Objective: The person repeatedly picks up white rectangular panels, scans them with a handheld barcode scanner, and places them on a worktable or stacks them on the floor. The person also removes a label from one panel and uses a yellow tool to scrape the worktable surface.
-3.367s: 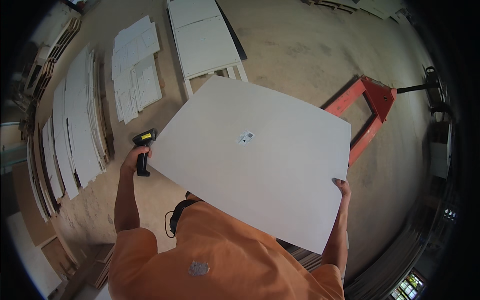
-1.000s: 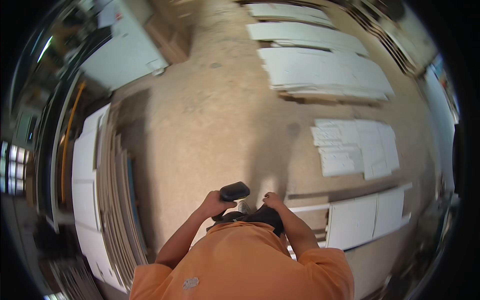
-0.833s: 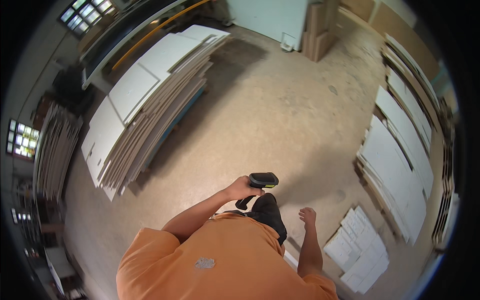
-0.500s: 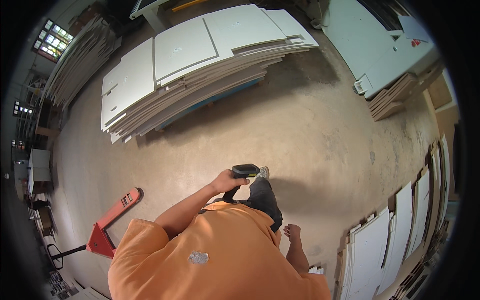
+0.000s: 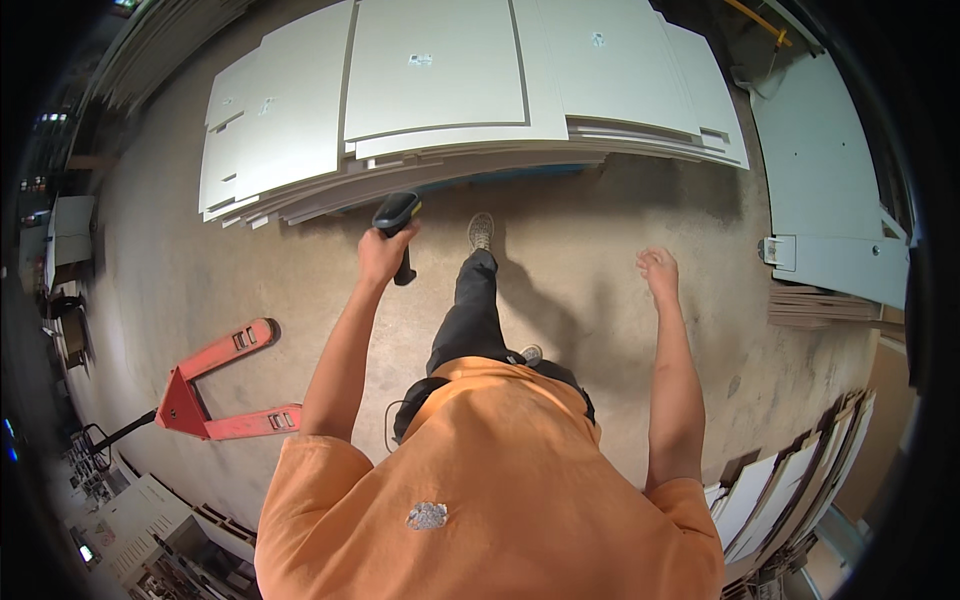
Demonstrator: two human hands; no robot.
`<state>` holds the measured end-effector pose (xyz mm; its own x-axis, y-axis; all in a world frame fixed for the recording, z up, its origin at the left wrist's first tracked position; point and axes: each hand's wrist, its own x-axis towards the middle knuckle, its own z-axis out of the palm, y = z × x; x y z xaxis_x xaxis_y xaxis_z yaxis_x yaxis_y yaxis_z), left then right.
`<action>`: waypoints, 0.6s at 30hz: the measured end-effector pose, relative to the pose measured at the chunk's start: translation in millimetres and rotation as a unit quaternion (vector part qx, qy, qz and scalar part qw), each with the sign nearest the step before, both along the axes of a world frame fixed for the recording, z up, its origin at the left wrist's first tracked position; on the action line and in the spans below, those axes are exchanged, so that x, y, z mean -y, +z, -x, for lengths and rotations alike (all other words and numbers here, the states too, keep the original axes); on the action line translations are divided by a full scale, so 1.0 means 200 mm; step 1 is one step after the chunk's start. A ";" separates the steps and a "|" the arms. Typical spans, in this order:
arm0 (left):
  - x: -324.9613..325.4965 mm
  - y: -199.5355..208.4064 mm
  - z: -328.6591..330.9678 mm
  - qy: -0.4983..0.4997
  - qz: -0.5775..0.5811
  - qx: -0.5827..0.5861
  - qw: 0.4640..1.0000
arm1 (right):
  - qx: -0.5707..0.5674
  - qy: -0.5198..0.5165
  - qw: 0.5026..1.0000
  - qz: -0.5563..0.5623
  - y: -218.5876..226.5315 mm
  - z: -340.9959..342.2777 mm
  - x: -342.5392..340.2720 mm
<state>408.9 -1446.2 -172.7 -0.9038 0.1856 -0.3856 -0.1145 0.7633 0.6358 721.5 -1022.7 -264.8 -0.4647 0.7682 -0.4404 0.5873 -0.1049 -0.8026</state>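
Scanner (image 5: 397,214) | gripped in left hand (image 5: 382,252) | right hand (image 5: 659,272) empty, loose

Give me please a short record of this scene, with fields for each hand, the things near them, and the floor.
left hand: the left hand grips a black handheld scanner by its handle, head pointed toward the panels
right hand: the right hand holds nothing, fingers loosely curled, raised over the floor
ahead: stack of white flat panels, layered and slightly fanned
left side: red pallet jack on the floor
right side: more white boards leaning upright
floor: bare concrete floor; one shoe stepping forward
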 end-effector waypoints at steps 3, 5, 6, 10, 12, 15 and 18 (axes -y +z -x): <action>-0.08 -0.12 0.56 0.013 0.026 -0.061 0.998 | 0.028 0.042 0.998 -0.044 0.13 0.39 0.02; -0.15 -0.17 0.91 0.011 0.073 -0.061 0.995 | 0.098 0.138 0.981 -0.092 0.18 0.61 0.12; -0.17 -0.20 1.05 0.010 0.098 -0.060 0.993 | 0.126 0.182 0.968 -0.114 0.21 0.74 0.14; -0.24 -0.29 1.42 0.001 0.144 -0.040 0.989 | 0.143 0.265 0.949 -0.098 0.22 1.15 0.21; -0.28 -0.33 1.48 -0.020 0.179 -0.037 0.983 | 0.139 0.282 0.941 -0.124 0.20 1.30 0.22; -0.31 -0.34 1.49 -0.051 0.209 -0.050 0.975 | 0.143 0.302 0.929 -0.155 0.16 1.54 0.22; -0.33 -0.34 1.49 -0.066 0.223 -0.026 0.972 | 0.146 0.303 0.930 -0.148 0.15 1.75 0.18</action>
